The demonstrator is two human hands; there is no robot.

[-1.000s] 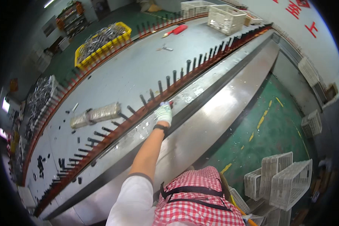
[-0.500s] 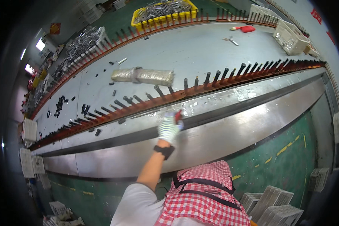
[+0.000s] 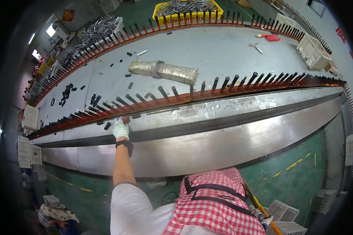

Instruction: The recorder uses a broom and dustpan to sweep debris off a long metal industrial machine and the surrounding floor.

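My left hand [image 3: 121, 130], in a green-and-white striped glove, reaches to the ledge along the near side of the bench. Its fingers are closed on a small red object [image 3: 126, 120], mostly hidden by the glove. Short black tubes [image 3: 107, 125] lie on the ledge beside that hand. Low at the right, my gloved right hand [image 3: 266, 221] shows only in part by the checked apron, closed at a yellow-orange pole [image 3: 259, 204]. A long, shiny wrapped bundle [image 3: 172, 72] rests on the bench top [image 3: 215, 51], beyond a row of upright black-tipped pegs [image 3: 161, 92].
Pegged rails edge the bench's near and far sides. A red-handled tool [image 3: 268, 37] and a white crate [image 3: 313, 52] sit at the far right. Behind stands a yellow crate [image 3: 188, 18] of metal parts. A steel trough [image 3: 208, 135] fronts the bench; crates stand on the green floor.
My left hand has swept left along the ledge with the red object. The view has shifted, and my right hand and more of the pole have come into sight.
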